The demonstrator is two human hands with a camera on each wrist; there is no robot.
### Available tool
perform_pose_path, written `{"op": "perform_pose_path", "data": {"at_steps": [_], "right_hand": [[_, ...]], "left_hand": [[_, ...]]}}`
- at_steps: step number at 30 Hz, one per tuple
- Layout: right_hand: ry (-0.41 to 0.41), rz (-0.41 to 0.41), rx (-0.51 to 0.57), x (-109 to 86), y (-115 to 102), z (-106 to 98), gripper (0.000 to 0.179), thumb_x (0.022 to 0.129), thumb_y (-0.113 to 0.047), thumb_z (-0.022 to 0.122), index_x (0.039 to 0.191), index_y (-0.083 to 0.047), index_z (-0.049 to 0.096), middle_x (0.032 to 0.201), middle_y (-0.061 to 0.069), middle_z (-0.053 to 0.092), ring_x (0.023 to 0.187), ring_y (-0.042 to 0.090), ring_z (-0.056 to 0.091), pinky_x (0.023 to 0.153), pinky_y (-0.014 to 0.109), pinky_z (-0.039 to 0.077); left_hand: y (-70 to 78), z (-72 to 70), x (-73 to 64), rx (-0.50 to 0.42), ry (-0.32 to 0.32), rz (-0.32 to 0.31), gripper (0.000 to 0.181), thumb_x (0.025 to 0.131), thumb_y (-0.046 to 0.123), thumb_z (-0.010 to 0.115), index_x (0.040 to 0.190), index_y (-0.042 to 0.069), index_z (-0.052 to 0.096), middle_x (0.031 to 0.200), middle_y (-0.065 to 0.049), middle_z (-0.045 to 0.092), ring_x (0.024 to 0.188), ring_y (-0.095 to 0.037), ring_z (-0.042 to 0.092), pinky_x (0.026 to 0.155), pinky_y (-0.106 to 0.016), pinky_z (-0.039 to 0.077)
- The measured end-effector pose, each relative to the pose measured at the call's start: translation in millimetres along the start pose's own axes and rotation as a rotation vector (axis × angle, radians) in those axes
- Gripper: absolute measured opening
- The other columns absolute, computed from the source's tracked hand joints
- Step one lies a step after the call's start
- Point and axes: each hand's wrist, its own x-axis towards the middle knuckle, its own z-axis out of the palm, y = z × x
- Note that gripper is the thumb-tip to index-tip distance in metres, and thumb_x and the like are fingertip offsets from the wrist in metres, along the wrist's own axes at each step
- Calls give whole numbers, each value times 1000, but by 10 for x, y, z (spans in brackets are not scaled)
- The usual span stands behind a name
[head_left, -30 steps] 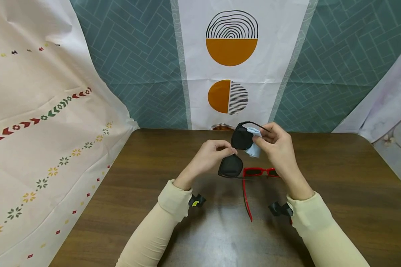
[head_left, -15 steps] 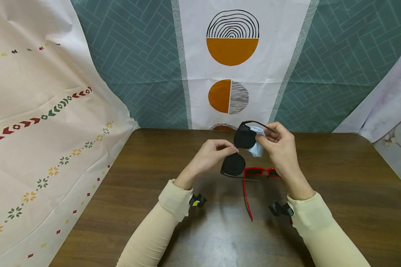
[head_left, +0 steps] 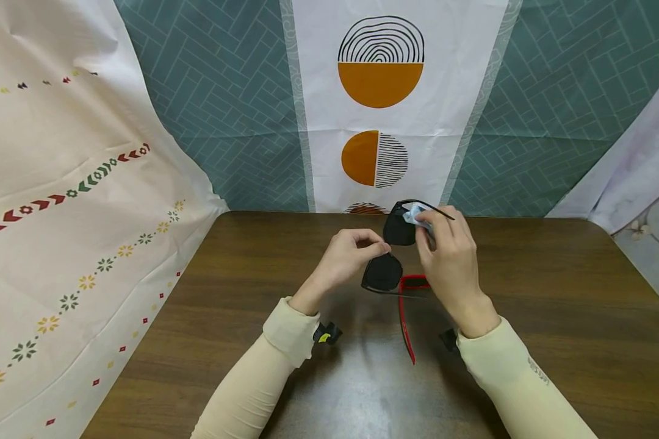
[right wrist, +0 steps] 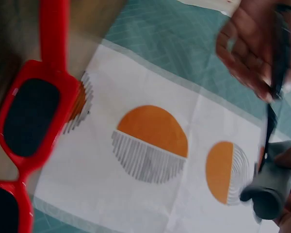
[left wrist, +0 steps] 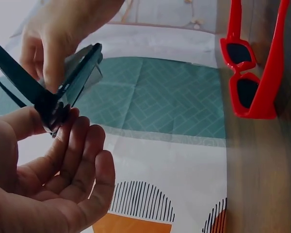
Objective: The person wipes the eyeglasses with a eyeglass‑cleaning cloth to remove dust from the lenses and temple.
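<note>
Black sunglasses (head_left: 382, 272) are held above the table, tilted with one lens above the other in the head view. My left hand (head_left: 346, 259) pinches them at the bridge between thumb and fingers. A light blue cloth (head_left: 415, 214) is in my right hand (head_left: 453, 268), pressed to the upper lens near its outer edge. In the right wrist view the cloth (right wrist: 269, 194) wraps around the lens edge, partly under the fingers. Red-framed sunglasses (head_left: 415, 281) stand on the table with arms unfolded; my right hand hides part of them in the head view.
The brown wooden table (head_left: 198, 317) ends at a teal and white hanging cloth (head_left: 241, 122) with orange half circles. A cream patterned cloth (head_left: 60, 244) drapes along the left side. Pale fabric (head_left: 631, 177) hangs at the right.
My right hand has turned over and shifted a little left, its back now facing up. The blue cloth has bunched higher on the lens. My left hand has stayed almost still.
</note>
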Motion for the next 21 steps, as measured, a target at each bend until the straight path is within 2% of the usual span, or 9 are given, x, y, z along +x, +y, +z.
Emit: {"op": "perform_pose_path", "data": {"at_steps": [2,4,9,14,21], "right_hand": [[-35,-63,-47,-26,0,41,19,90,13,71,108,9,68,102,25,63,95,43,61,88,50,52],[-65,-82,-59,-47,8,76,21,90,11,73,111,9,70,103,24,64,96,43,61,90,52,52],[-101,-61,-46,-72,22,118,22,91,6,75,113,8,75,103,22,66,93,41,59,79,51,46],[-110,-44,-47,-66,4,123,19,91,7,74,110,6,77,101,20,67,94,41,58,77,51,44],[-185,-99,-19,-57,18,108,21,90,12,72,110,6,76,97,21,67,92,43,58,74,50,44]], "left_hand": [[3,16,-4,37,0,8,13,98,19,71,100,10,81,97,0,76,88,-13,66,78,-26,52],[0,33,-4,76,3,16,12,99,19,71,99,11,80,97,0,76,89,-12,67,79,-25,53],[-6,61,-8,154,27,40,11,99,18,71,98,11,79,98,0,74,86,-13,64,74,-25,52],[2,75,-28,201,42,72,10,99,17,71,97,10,78,99,0,72,82,-14,61,72,-25,51],[-17,89,-17,226,70,115,10,99,17,72,94,10,78,97,-1,71,83,-14,62,74,-25,52]]}}
